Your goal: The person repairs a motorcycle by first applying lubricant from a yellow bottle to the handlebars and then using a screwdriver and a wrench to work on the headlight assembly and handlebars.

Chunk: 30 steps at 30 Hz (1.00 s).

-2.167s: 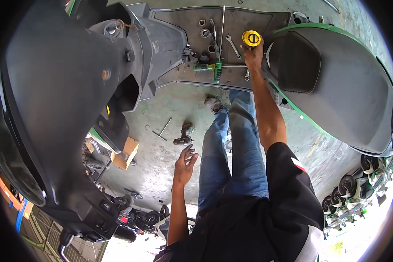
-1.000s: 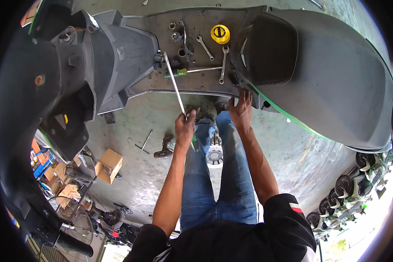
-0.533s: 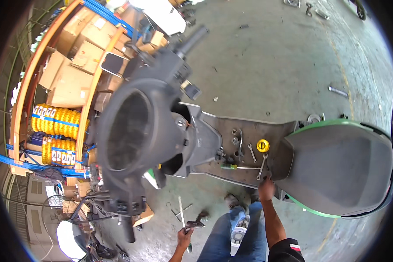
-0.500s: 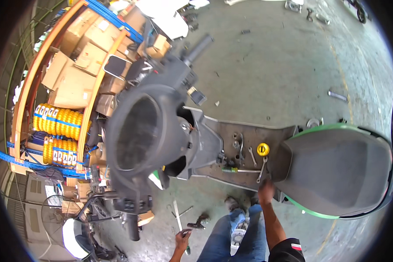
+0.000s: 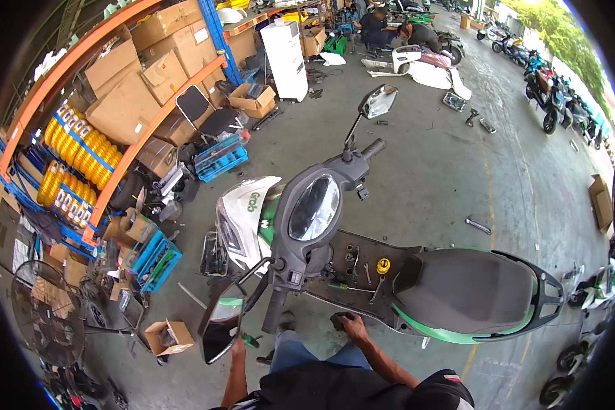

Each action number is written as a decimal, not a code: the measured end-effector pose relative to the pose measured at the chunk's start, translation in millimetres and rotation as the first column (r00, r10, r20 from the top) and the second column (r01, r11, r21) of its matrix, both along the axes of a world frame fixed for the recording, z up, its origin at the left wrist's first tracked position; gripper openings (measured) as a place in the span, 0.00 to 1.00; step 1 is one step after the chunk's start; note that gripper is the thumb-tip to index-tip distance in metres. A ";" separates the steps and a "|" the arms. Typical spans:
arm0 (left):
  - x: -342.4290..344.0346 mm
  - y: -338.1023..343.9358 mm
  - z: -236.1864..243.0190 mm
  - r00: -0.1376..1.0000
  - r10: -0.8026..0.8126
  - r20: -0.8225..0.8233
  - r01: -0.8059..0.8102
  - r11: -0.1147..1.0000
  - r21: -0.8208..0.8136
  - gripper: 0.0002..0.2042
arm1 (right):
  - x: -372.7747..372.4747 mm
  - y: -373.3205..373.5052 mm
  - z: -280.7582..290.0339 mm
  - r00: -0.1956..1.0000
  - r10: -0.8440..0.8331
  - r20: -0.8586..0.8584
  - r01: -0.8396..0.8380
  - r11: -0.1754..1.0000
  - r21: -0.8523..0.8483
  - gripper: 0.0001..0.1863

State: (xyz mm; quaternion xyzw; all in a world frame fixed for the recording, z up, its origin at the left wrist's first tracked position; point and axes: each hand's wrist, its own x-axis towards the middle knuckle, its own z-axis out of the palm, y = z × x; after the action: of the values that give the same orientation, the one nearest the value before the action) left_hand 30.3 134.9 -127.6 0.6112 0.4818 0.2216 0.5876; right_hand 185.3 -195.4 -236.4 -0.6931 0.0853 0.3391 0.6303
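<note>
My left hand [image 5: 238, 350], partly behind the left mirror [image 5: 222, 321], grips a long screwdriver; its green handle [image 5: 249, 339] shows below, its pale shaft [image 5: 193, 295] beyond the mirror. My right hand [image 5: 352, 326] is curled round a small dark thing that I cannot make out, beside the near edge of the scooter's footboard. On that footboard [image 5: 396, 316] lie a yellow round container [image 5: 383, 264], spanners [image 5: 367, 274], a green-handled screwdriver [image 5: 338, 285] and other metal parts. The scooter has a black seat [image 5: 465, 294], dark handlebars [image 5: 273, 307] and a white-and-green front panel [image 5: 246, 212].
Orange-and-blue shelving [image 5: 157, 116] with boxes and yellow coils stands left, near blue crates [image 5: 222, 160], a cardboard box [image 5: 167, 337] and a fan [image 5: 48, 307]. Two co-workers [image 5: 374, 31] crouch at the back among loose panels [image 5: 444, 78]. Parked scooters [image 5: 547, 96] line the right.
My view has swung up across the workshop, so the scooter sits lower in it. My left hand with the long screwdriver has gone partly behind the mirror. My right hand has come off the footboard's edge slightly.
</note>
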 end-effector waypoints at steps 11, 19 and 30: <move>106.2 91.4 34.2 0.749 -0.583 0.315 0.615 0.789 0.000 0.09 | -82.5 152.4 4.0 0.953 -0.263 0.150 0.258 0.965 0.056 0.21; 134.8 119.1 36.6 0.596 -0.780 0.190 0.796 0.605 -0.015 0.10 | -115.8 251.5 -0.2 0.909 -0.417 -0.011 0.399 0.861 0.314 0.19; 109.4 172.4 16.4 0.589 -0.806 -0.052 0.801 0.575 0.166 0.16 | -81.5 339.8 102.9 0.910 -0.350 -0.223 0.414 0.815 0.406 0.18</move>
State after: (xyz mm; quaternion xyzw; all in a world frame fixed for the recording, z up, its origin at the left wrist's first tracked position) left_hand 139.6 307.3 -111.2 0.8079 0.1230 -0.0190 0.5760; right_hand 103.8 144.5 -133.5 -0.4738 0.1865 0.2629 0.8195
